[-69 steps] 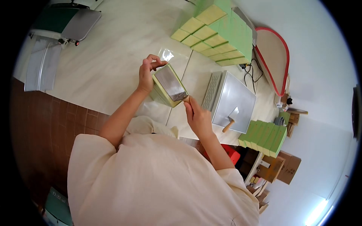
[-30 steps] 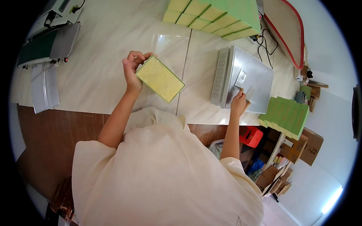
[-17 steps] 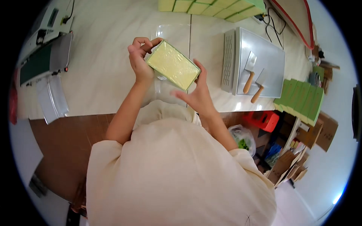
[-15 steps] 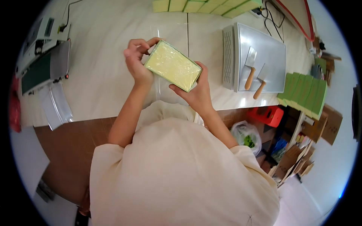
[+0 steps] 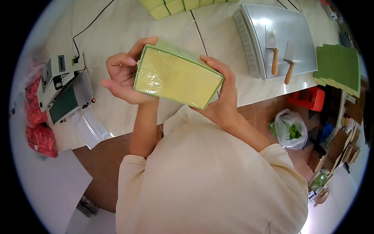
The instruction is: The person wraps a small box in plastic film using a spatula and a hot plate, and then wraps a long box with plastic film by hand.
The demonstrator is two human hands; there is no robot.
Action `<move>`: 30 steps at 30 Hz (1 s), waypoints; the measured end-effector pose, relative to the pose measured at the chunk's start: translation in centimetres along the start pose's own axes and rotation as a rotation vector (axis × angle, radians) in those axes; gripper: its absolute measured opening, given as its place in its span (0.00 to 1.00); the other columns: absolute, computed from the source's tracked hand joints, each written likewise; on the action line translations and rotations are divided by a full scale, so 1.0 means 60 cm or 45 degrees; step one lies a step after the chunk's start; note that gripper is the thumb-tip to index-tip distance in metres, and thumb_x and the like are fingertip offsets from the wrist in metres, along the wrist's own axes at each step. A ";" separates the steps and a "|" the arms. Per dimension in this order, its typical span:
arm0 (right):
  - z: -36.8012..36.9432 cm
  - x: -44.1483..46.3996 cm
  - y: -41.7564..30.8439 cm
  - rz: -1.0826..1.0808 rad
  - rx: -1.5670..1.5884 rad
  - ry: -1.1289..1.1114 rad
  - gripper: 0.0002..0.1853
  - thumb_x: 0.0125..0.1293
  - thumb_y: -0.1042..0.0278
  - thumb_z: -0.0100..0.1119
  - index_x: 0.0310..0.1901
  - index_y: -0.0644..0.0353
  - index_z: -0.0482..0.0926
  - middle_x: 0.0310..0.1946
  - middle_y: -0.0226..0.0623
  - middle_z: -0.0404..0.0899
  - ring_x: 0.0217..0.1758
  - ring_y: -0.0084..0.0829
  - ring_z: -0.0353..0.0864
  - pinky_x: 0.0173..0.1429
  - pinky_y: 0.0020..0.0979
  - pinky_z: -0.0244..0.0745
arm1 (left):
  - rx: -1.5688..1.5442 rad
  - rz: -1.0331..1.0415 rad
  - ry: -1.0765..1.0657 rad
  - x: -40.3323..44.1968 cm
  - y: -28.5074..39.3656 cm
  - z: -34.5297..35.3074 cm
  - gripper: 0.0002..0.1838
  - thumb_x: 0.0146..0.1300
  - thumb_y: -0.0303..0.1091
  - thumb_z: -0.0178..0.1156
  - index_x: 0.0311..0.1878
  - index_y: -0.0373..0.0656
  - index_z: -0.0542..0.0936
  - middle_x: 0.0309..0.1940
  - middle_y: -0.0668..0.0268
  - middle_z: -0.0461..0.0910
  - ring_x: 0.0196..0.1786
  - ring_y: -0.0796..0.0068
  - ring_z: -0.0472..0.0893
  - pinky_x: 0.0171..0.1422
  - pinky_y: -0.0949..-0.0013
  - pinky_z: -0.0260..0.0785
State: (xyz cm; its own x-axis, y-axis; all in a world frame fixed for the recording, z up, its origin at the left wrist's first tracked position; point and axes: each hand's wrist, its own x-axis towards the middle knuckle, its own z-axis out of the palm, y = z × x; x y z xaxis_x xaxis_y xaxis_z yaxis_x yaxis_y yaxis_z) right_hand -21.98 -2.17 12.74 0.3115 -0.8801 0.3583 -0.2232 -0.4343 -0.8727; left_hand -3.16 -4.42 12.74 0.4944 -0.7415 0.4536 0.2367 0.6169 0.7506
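Observation:
A box (image 5: 177, 76) with a pale yellow face and green edges, wrapped in shiny clear film, is held up in front of my chest, its yellow face turned towards me. My right hand (image 5: 225, 95) grips its right end, fingers along the upper edge and thumb underneath. At the left end, my left hand (image 5: 130, 84) has its fingers apart. Its forefinger touches the upper left corner, while the thumb points away to the left.
Several similar boxes (image 5: 175, 6) line the table's far side. Two wooden-handled scrapers (image 5: 275, 60) lie on a metal case (image 5: 288, 23). Green boxes (image 5: 337, 68) stand at right, a machine (image 5: 64, 87) at left. A bag of greens (image 5: 290, 128) and red stool (image 5: 307, 98) are below.
The box has come closer to my head and tipped, so a green side now shows above the yellow face. My left thumb has spread outwards. The whole view has shifted.

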 end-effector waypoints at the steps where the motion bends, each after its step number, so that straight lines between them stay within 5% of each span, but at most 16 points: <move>1: -0.002 0.000 -0.003 -0.037 -0.024 -0.005 0.51 0.38 0.75 0.83 0.64 0.58 0.58 0.65 0.51 0.67 0.66 0.43 0.72 0.67 0.39 0.70 | 0.001 0.003 0.027 -0.001 0.001 0.001 0.35 0.74 0.66 0.29 0.40 0.40 0.67 0.40 0.22 0.77 0.42 0.48 0.85 0.41 0.66 0.76; 4: -0.002 0.004 -0.012 -0.113 -0.034 0.125 0.45 0.40 0.68 0.84 0.60 0.61 0.67 0.60 0.47 0.75 0.61 0.45 0.76 0.61 0.39 0.73 | 0.023 0.009 0.055 -0.004 0.005 0.009 0.35 0.74 0.67 0.29 0.40 0.40 0.67 0.41 0.20 0.76 0.42 0.48 0.85 0.41 0.67 0.77; 14: -0.007 -0.006 0.005 -0.107 0.137 0.138 0.47 0.39 0.74 0.83 0.62 0.60 0.64 0.62 0.47 0.73 0.63 0.45 0.75 0.64 0.37 0.72 | 0.216 0.077 -0.036 -0.014 0.021 0.029 0.35 0.74 0.68 0.27 0.40 0.40 0.66 0.40 0.23 0.78 0.41 0.51 0.85 0.40 0.68 0.76; 17: -0.013 -0.016 0.009 0.008 0.188 0.062 0.47 0.39 0.74 0.82 0.62 0.60 0.63 0.63 0.46 0.71 0.63 0.44 0.75 0.64 0.37 0.72 | 0.330 0.028 -0.131 -0.027 0.020 0.016 0.33 0.75 0.66 0.31 0.39 0.41 0.67 0.45 0.20 0.75 0.45 0.44 0.84 0.46 0.55 0.80; 20: -0.016 -0.029 0.011 0.127 0.121 -0.003 0.47 0.39 0.73 0.82 0.62 0.60 0.64 0.61 0.44 0.72 0.62 0.44 0.75 0.63 0.37 0.72 | 0.343 -0.126 -0.045 -0.056 0.003 0.006 0.31 0.76 0.64 0.31 0.39 0.43 0.66 0.49 0.27 0.78 0.46 0.54 0.83 0.55 0.65 0.74; 24: -0.004 -0.060 0.035 0.296 -0.127 -0.053 0.45 0.41 0.69 0.82 0.62 0.61 0.66 0.57 0.43 0.73 0.60 0.44 0.75 0.61 0.38 0.73 | 0.440 -0.377 0.029 -0.091 -0.017 -0.012 0.25 0.78 0.56 0.35 0.39 0.42 0.66 0.52 0.31 0.77 0.49 0.57 0.82 0.56 0.64 0.73; 26: 0.006 -0.076 0.050 0.354 -0.170 -0.058 0.44 0.42 0.67 0.82 0.62 0.62 0.67 0.57 0.43 0.73 0.59 0.44 0.75 0.61 0.38 0.73 | 0.703 -0.613 -0.077 -0.101 -0.011 -0.015 0.16 0.77 0.43 0.46 0.43 0.39 0.72 0.55 0.43 0.80 0.52 0.64 0.80 0.59 0.66 0.72; 30: 0.013 -0.088 0.059 0.394 -0.279 -0.079 0.44 0.46 0.66 0.82 0.63 0.61 0.63 0.58 0.42 0.72 0.61 0.39 0.75 0.62 0.35 0.72 | 1.114 -0.672 -0.264 -0.100 0.032 -0.014 0.07 0.71 0.32 0.58 0.45 0.39 0.79 0.50 0.58 0.83 0.52 0.70 0.79 0.60 0.67 0.70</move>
State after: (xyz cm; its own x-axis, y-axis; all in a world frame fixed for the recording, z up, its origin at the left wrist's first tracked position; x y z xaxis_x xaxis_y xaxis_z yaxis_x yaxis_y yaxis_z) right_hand -23.68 1.09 7.51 0.2522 -0.9657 0.0621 -0.5053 -0.1861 -0.8426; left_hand -4.94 1.44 11.08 0.3313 -0.9433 -0.0216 -0.3487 -0.1437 0.9261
